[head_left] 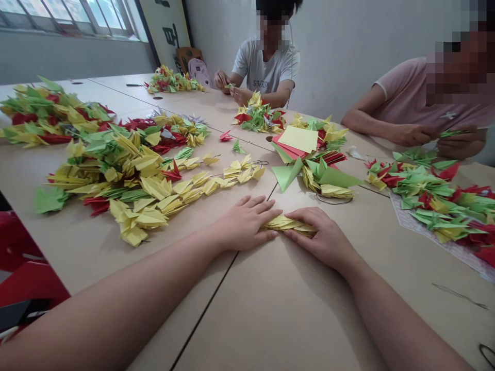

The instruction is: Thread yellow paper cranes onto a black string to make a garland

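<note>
A bundle of yellow folded paper cranes (292, 223) lies on the table between my hands. My left hand (249, 222) rests over its left end, fingers stretched forward and the thumb on the near side. Around the right end, my right hand (319, 232) is curved, with its thumb along the near edge. My palms and fingers hide both ends of the bundle. Just beyond are green folded papers (288, 175) and another yellow crane bundle (336, 191) with a dark thread loop.
Heaps of yellow, green and red paper cranes (104, 159) spread over the table's left side. Square paper sheets (298, 139) are stacked beyond my hands. More cranes (436, 198) lie at right, near a loose thread (460, 295). Two people (266, 67) sit opposite, handling small paper pieces.
</note>
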Motion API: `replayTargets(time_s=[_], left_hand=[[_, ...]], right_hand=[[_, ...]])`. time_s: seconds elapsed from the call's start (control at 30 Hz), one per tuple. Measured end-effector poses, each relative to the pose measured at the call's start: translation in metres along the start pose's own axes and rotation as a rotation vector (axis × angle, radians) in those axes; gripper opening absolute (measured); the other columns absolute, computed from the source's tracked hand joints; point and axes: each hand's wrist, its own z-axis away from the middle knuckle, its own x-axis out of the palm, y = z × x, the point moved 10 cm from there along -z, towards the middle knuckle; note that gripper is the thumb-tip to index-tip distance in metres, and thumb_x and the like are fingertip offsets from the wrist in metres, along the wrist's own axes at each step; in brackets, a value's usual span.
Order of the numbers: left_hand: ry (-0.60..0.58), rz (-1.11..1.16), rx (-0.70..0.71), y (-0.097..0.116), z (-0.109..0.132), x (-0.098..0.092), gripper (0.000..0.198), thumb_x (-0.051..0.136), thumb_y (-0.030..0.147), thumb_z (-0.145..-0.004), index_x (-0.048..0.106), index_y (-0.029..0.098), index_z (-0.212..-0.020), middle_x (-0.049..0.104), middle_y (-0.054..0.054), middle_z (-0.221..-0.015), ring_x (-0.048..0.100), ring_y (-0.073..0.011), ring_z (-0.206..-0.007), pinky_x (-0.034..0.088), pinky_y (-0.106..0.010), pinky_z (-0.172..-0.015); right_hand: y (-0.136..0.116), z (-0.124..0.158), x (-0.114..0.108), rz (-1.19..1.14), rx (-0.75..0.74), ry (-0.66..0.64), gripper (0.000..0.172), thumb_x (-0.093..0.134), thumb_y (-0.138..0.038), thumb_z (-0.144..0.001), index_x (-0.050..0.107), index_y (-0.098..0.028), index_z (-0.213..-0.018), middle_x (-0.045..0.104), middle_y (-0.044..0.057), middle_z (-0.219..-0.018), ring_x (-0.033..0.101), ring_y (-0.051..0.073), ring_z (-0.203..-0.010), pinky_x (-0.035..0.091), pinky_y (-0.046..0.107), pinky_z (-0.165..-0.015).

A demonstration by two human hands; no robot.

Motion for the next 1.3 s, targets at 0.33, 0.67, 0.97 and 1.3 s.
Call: replayTargets(time_s=[0.33,0.67,0.97,1.3], left_hand=[[0.029,-0.003,0.012,0.0005,0.0004,-0.0030,0.054,0.028,0.054,-0.085,0.033,0.026,-0.131,0.029,-0.005,-0.141,0.020,-0.0232,-0.130,0.015,-0.042,-0.105],[0.027,-0.005,0.006,0.0003,0.0002,-0.0034,0.054,0.028,0.054,-0.084,0.034,0.026,-0.130,0.029,-0.005,-0.141,0.020,-0.0230,-0.130,0.015,-0.041,-0.105],[0.033,-0.004,0.006,-0.0002,0.0007,-0.0036,0.053,0.029,0.054,-0.084,0.035,0.026,-0.130,0.031,-0.004,-0.140,0.022,-0.0232,-0.130,0.015,-0.042,-0.105],[0.034,0.001,-0.002,0.0006,0.0006,-0.0042,0.053,0.030,0.052,-0.084,0.035,0.025,-0.130,0.031,-0.005,-0.140,0.022,-0.0235,-0.130,0.015,-0.042,-0.105]], right_hand=[[0.0010,-0.0002,0.0001,-0.007,0.012,0.001,0.027,0.058,-0.035,-0.075,0.059,-0.022,-0.098,0.062,0.006,-0.099,0.053,0.022,-0.097,0.043,0.039,-0.085],[-0.0003,-0.0004,-0.0009,-0.006,0.006,0.003,0.027,0.058,-0.035,-0.075,0.058,-0.022,-0.098,0.062,0.006,-0.099,0.053,0.023,-0.097,0.044,0.039,-0.084],[-0.0007,-0.0008,-0.0020,0.004,0.003,0.010,0.027,0.057,-0.038,-0.075,0.059,-0.022,-0.096,0.063,0.006,-0.097,0.054,0.023,-0.095,0.045,0.038,-0.081],[0.0002,-0.0005,-0.0008,-0.005,0.008,0.004,0.027,0.057,-0.037,-0.075,0.058,-0.022,-0.098,0.062,0.006,-0.098,0.053,0.022,-0.096,0.044,0.039,-0.084]])
